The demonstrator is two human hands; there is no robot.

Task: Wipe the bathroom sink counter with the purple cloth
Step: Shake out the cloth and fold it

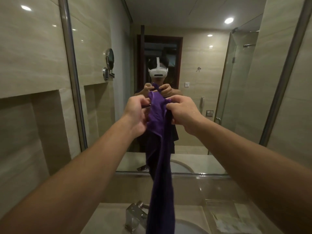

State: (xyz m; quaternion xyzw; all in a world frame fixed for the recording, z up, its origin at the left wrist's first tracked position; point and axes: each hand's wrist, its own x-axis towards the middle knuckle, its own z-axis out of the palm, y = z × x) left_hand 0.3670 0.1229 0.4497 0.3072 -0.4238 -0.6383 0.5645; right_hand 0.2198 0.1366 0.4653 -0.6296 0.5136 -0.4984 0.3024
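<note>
The purple cloth (160, 149) hangs long and bunched from chest height down over the sink. My left hand (136, 114) pinches its top edge on the left. My right hand (182, 114) grips the top edge on the right, fingers curled round the fabric. Both arms are stretched out in front of me, well above the beige stone counter (108, 217). The cloth's lower end hides part of the chrome faucet (135, 215) and the white basin (190, 228).
A big wall mirror (194, 98) faces me and reflects a person in a white headset holding the cloth. A round swing-arm mirror (109, 58) sticks out at left. A clear tray with packets (233, 222) sits on the counter at right.
</note>
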